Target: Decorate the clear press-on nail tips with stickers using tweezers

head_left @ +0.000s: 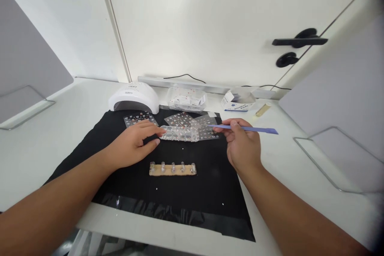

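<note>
My left hand (136, 143) reaches over the black mat with fingers stretched out. Its fingertips touch the left end of a clear compartment case (179, 133) that holds tiny shiny pieces. My right hand (243, 144) is closed around a slim blue-violet tool (255, 129); the thin tip points left, over the case's right side and the sticker sheets, and the flat end sticks out right. Nearer to me lies a tan strip (177, 171) bearing several clear nail tips in a row. Small white specks dot the mat.
Patterned clear sticker sheets (180, 119) lie behind the case on the black mat (132, 186). Along the back stand a white nail lamp (133, 95), a clear plastic box (187, 100) of packets, an alcohol pads box (238, 102) and a small yellowish bottle (263, 109). Wire stands flank the table.
</note>
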